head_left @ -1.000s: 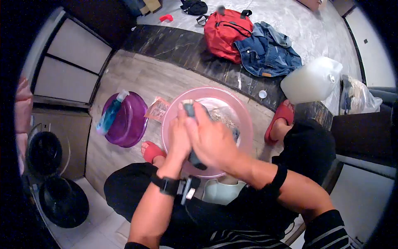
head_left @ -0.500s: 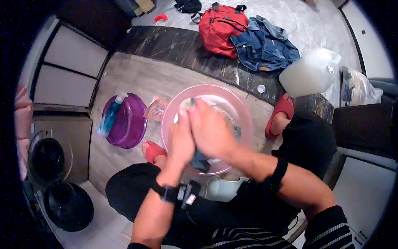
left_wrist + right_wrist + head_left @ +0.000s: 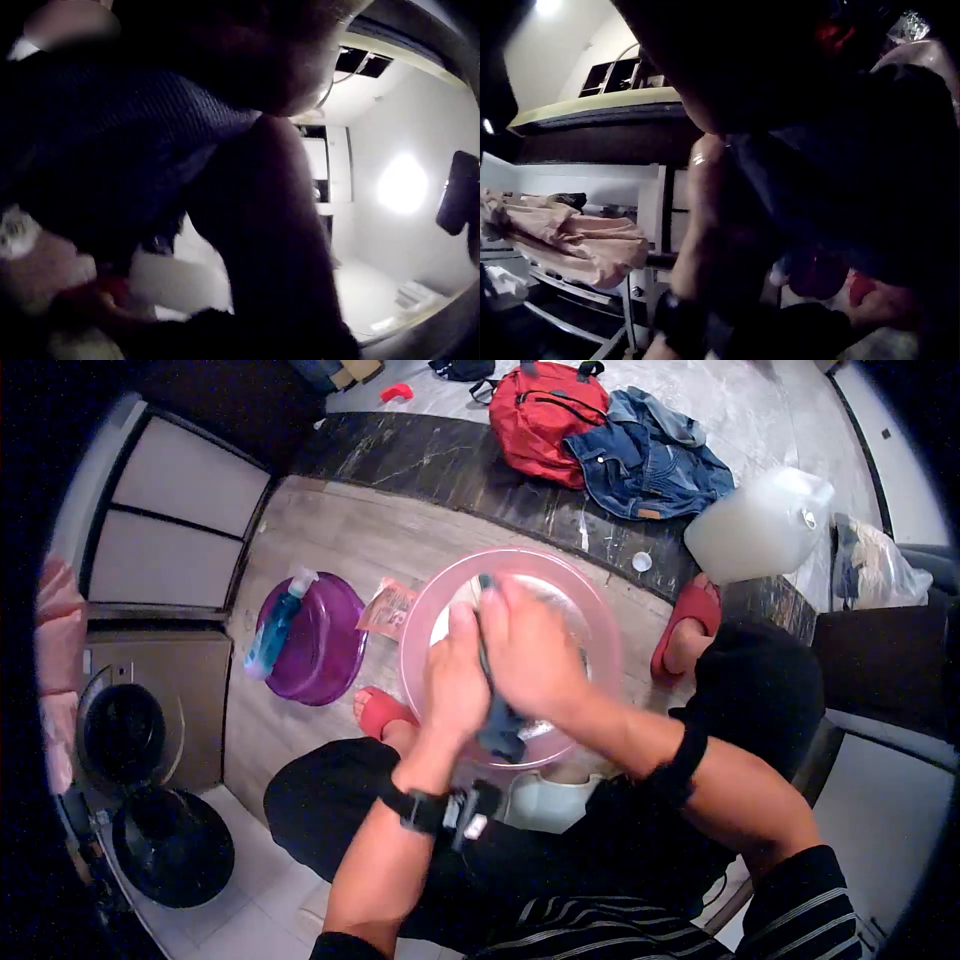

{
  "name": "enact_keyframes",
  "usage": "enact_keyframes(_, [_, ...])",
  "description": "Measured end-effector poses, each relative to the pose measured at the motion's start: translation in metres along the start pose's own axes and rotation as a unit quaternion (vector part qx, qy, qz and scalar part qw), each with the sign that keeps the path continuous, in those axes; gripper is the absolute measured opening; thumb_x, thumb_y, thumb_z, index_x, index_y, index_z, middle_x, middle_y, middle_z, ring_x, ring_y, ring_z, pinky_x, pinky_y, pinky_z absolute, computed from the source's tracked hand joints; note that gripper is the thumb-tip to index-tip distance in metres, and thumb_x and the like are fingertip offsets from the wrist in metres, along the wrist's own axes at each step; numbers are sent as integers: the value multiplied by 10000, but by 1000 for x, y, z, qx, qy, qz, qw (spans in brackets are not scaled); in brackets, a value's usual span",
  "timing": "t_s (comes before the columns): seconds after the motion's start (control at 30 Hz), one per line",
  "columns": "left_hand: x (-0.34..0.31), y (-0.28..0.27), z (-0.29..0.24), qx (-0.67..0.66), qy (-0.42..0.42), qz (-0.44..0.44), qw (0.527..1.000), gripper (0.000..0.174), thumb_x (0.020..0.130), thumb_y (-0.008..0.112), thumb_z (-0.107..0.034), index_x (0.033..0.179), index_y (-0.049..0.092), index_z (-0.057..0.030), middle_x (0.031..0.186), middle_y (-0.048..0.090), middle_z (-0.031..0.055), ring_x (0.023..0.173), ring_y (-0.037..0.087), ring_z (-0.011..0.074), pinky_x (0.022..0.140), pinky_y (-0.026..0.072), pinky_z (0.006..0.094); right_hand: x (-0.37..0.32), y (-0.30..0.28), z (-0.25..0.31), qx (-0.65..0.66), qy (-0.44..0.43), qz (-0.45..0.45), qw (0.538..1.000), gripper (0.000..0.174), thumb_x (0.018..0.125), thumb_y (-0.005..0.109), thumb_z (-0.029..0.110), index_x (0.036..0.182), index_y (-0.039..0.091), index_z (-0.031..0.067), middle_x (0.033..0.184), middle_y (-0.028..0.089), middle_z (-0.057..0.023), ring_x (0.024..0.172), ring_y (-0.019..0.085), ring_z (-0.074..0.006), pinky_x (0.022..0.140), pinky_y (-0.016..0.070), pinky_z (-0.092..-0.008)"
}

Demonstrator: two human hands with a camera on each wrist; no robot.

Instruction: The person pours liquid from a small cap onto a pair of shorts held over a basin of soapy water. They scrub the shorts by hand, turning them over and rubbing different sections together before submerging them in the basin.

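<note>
Both hands — left hand (image 3: 456, 680) and right hand (image 3: 538, 655) — grip a dark, wet-looking cloth (image 3: 501, 734) squeezed between them, its near end hanging over the pink basin (image 3: 606, 622). To the left, a blue bottle (image 3: 275, 632) leans in a purple basin (image 3: 335, 625); far off lie a red backpack (image 3: 545, 428) and denim garment (image 3: 655, 465), with a whitish jug (image 3: 755, 528) far right.

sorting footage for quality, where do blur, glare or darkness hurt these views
Head: black corners, right hand softened by blur; left wrist: the light burnt out to white, lower left sunk in shadow; right wrist: mostly dark, the pink cloth better lit.
</note>
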State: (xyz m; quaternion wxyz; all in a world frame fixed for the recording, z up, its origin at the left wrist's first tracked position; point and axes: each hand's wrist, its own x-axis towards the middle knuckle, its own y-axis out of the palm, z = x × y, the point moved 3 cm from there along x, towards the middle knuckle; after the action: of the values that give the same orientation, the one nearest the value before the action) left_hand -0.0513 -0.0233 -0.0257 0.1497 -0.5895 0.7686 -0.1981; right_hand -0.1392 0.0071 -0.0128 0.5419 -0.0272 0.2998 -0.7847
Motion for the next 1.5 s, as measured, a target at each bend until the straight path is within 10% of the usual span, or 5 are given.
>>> enact_keyframes(0.3, [4,-15,15,120,45,67,989,696,1003,232,-492,893,636,64,852,662,217,823,648,269,725,474,387,-22,4,9,-6,-35,1,999,410,950,415,279,1222,499,-16,911,601,-339,878,586,-499,794,460,-529])
enact_keyframes(0.43, [-13,-6,-1,-102,-93,77,987,631,1014,257,-448,901,629,49,767,651,156,716,612,207,656,472,366,10,-12,3,10,-18,-14,1000,449,945,420,289,1279,455,-8,928,605,-337,883,594,-490,801,460,-531])
enact_keyframes(0.57, [1,-17,8,133,3,116,984,650,1014,255,-461,866,640,41,732,643,145,701,593,188,632,461,360,-29,-7,24,-29,13,87,996,414,950,418,291,1237,498,5,890,614,-319,865,611,-458,770,470,-530])
enact_keyframes(0.73, [-11,-7,4,-97,-100,72,988,679,1009,263,-489,817,637,44,712,639,106,689,583,158,611,462,335,9,-14,4,-6,-12,-9,1000,415,947,428,310,1239,494,23,841,610,-323,802,605,-489,744,470,-545])
enact_keyframes(1.5, [-10,-4,4,-265,-203,75,940,610,1012,285,-459,958,629,42,894,651,130,830,588,144,710,471,317,0,-9,1,17,-22,-41,999,451,937,454,327,1287,458,43,846,618,-320,789,599,-509,755,475,-551])
